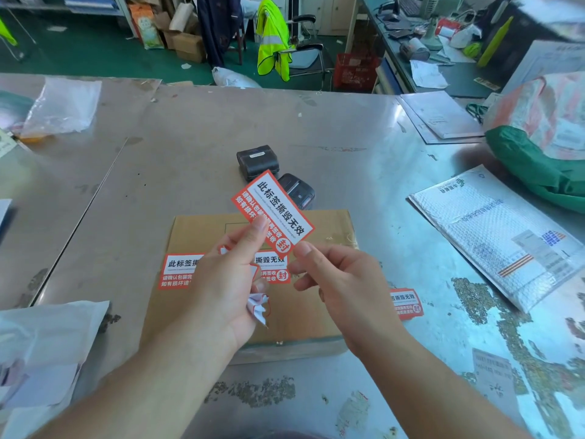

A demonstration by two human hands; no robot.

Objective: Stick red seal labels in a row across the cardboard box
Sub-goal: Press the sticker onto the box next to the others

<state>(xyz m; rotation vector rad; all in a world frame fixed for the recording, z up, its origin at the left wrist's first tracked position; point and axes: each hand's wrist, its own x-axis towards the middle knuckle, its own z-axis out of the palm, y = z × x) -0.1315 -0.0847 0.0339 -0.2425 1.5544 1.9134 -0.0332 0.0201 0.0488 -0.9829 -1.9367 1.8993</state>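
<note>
Above the cardboard box (304, 308), a red seal label (278, 207) is held tilted, its long edge running from upper left to lower right. The left hand (228, 280) pinches its lower left edge between thumb and forefinger, with crumpled backing paper (259, 307) tucked under the lower fingers. The right hand (342, 280) pinches the lower right corner between thumb and forefinger. On the box top, two stuck labels lie level, side by side: a left label (179, 270) at the box's left edge and a second label (272, 267), each partly hidden by the left hand. The box lies flat on a metal worktable (196, 137). Just right of the box, a spare label (406, 304) lies on the table. Beyond the box stand two small black label printers (258, 160), close together. A bubble mailer (493, 236) lies well apart at right, and a clear plastic bag (63, 106) at far left.
</note>
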